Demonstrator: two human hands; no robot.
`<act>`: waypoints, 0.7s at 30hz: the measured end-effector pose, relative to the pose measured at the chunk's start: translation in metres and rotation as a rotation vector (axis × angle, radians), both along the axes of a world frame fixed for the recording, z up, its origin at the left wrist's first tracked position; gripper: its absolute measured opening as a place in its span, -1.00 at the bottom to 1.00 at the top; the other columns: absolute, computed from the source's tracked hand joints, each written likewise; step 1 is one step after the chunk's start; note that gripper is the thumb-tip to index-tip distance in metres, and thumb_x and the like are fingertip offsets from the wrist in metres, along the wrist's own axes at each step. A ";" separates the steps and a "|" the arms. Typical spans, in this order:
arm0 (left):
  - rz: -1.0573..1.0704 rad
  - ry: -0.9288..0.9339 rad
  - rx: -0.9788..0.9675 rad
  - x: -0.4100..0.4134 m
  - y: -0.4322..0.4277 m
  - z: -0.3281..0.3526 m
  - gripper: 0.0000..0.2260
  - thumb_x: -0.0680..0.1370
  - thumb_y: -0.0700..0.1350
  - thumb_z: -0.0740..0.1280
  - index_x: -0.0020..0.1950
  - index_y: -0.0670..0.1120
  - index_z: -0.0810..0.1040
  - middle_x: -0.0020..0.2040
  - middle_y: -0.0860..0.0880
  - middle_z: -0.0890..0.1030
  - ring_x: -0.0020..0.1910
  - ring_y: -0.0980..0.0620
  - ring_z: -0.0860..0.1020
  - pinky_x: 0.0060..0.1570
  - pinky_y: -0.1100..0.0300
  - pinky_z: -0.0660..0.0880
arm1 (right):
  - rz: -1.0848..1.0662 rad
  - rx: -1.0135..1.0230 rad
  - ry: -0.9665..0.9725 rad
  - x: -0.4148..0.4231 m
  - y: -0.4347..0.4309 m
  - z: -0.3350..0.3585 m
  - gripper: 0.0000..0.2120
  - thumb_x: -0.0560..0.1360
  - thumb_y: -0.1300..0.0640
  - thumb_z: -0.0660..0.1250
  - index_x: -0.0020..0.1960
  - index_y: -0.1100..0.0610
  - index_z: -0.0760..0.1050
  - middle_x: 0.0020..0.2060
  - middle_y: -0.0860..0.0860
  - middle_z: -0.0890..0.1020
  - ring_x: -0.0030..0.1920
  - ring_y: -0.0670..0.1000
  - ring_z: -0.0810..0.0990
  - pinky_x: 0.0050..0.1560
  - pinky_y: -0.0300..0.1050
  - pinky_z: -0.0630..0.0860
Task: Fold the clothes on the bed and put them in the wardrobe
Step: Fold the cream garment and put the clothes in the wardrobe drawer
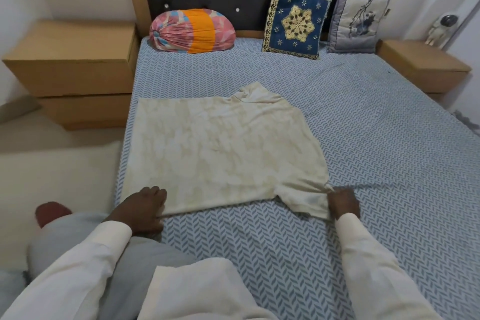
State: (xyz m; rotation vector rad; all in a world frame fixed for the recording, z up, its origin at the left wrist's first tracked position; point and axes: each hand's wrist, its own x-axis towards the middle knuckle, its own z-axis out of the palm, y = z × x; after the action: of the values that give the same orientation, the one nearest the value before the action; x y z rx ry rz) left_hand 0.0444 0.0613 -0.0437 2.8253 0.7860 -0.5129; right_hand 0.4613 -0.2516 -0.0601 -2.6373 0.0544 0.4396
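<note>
Cream shirt (220, 148): spread flat on the bed (363, 112), middle-left of the frame, both sleeves sticking out, so no fold in it yet imo
Left hand (142, 209): at the shirt's lower left, fingers curled over the near edge, looks like it's gripping it
Right hand (342, 204): lower right of the shirt, fingers closed, pinching the near sleeve (304, 199)
Done: pretty much just the laying out
To do: all the folding, then the wardrobe, which isn't in view
Other clothes: can't spot any on the bed, only cushions (296, 17) up top
</note>
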 end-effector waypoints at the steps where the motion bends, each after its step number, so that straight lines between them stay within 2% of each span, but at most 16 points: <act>1: -0.016 0.020 0.049 -0.009 -0.003 0.000 -0.58 0.36 0.09 0.34 0.15 -0.02 0.35 0.09 -0.01 0.44 0.07 -0.02 0.41 -0.08 0.10 0.45 | -0.029 -0.026 -0.104 -0.009 -0.003 0.004 -0.63 0.51 0.02 0.28 0.25 0.18 0.45 0.20 0.27 0.54 0.22 0.29 0.51 0.20 0.14 0.43; 3: -0.025 0.067 0.163 -0.020 -0.006 -0.002 -0.57 0.45 -0.06 0.29 0.30 -0.04 0.33 0.20 -0.02 0.43 0.17 -0.04 0.41 -0.07 0.11 0.44 | 0.028 -0.010 -0.310 -0.026 -0.001 0.013 -0.69 0.49 0.10 0.31 0.21 0.13 0.40 0.20 0.26 0.50 0.23 0.30 0.47 0.22 0.20 0.38; 4: -0.022 0.089 0.212 -0.028 -0.008 -0.002 -0.57 0.49 -0.13 0.26 0.35 -0.05 0.30 0.24 -0.03 0.42 0.21 -0.05 0.41 -0.08 0.11 0.43 | 0.126 0.062 -0.361 -0.039 0.005 0.016 -0.72 0.46 0.13 0.33 0.15 0.12 0.43 0.14 0.24 0.53 0.17 0.28 0.51 0.19 0.18 0.42; 7: -0.013 0.085 0.265 -0.033 -0.009 -0.001 -0.61 0.55 -0.22 0.17 0.38 -0.06 0.29 0.25 -0.05 0.44 0.21 -0.07 0.43 -0.10 0.10 0.38 | 0.626 0.227 -0.250 -0.070 0.028 0.013 -0.75 0.35 0.21 0.45 0.00 0.04 0.53 -0.08 0.12 0.61 -0.07 0.15 0.59 0.02 0.08 0.55; 8: -0.001 0.056 0.255 -0.036 -0.010 0.000 -0.65 0.57 -0.23 0.16 0.35 -0.07 0.31 0.23 -0.07 0.45 0.19 -0.08 0.44 -0.11 0.09 0.37 | 0.771 0.198 -0.202 -0.082 0.033 0.008 -0.74 0.34 0.19 0.46 -0.02 -0.02 0.53 -0.09 0.06 0.58 -0.08 0.09 0.56 -0.01 0.08 0.56; 10: 0.041 -0.049 0.211 -0.039 -0.009 0.004 -0.74 0.56 -0.25 0.17 0.24 -0.12 0.40 0.14 -0.12 0.48 0.13 -0.15 0.46 -0.15 0.07 0.36 | 0.960 0.029 -0.195 -0.097 0.047 0.002 -0.73 0.37 0.14 0.41 0.03 -0.07 0.51 -0.01 -0.01 0.52 0.05 0.05 0.47 -0.04 0.02 0.55; 12: 0.077 -0.200 0.168 -0.043 -0.006 0.004 -0.81 0.48 -0.30 0.24 0.08 -0.17 0.49 -0.01 -0.18 0.53 0.01 -0.20 0.49 -0.19 0.01 0.43 | 0.997 -0.127 -0.249 -0.102 0.057 -0.006 -0.73 0.43 0.15 0.33 0.11 -0.07 0.49 0.07 -0.02 0.49 0.18 0.06 0.40 -0.08 -0.04 0.51; 14: 0.144 -0.256 0.152 -0.044 -0.003 0.005 -0.84 0.44 -0.31 0.27 0.00 -0.16 0.50 -0.09 -0.18 0.54 -0.04 -0.20 0.50 -0.18 -0.01 0.45 | 0.961 -0.175 -0.319 -0.104 0.063 -0.008 -0.80 0.47 0.15 0.29 0.07 -0.05 0.50 0.04 -0.01 0.50 0.18 0.07 0.41 -0.13 -0.05 0.47; 17: 0.235 -0.253 0.126 -0.043 -0.001 0.009 -0.82 0.48 -0.25 0.23 0.06 -0.13 0.47 -0.01 -0.15 0.52 -0.01 -0.17 0.49 -0.09 0.03 0.39 | 0.913 -0.131 -0.380 -0.104 0.072 -0.003 -0.91 0.48 0.13 0.27 -0.02 0.01 0.48 -0.08 0.02 0.54 0.05 0.11 0.51 -0.20 -0.07 0.42; 19: 0.255 -0.279 0.137 -0.040 0.001 0.009 -0.81 0.50 -0.20 0.19 0.08 -0.13 0.48 -0.01 -0.14 0.53 -0.02 -0.18 0.51 -0.08 0.02 0.39 | 0.893 -0.080 -0.314 -0.103 0.078 0.001 -0.93 0.48 0.14 0.26 -0.04 0.06 0.41 -0.14 0.06 0.56 -0.08 0.15 0.55 -0.23 -0.08 0.41; 21: 0.271 -0.303 0.118 -0.036 0.003 0.007 -0.74 0.47 -0.13 0.10 0.07 -0.11 0.48 -0.02 -0.14 0.54 -0.03 -0.18 0.52 -0.07 0.03 0.39 | 0.912 -0.054 -0.250 -0.102 0.081 0.003 -0.90 0.46 0.16 0.27 -0.05 0.06 0.38 -0.17 0.08 0.55 -0.13 0.18 0.57 -0.21 -0.07 0.43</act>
State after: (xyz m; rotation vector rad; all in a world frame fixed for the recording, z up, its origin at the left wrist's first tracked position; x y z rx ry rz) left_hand 0.0086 0.0647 -0.0364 2.7392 1.1381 0.0030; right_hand 0.3592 -0.1703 -0.0567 -2.6042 -1.2536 0.3758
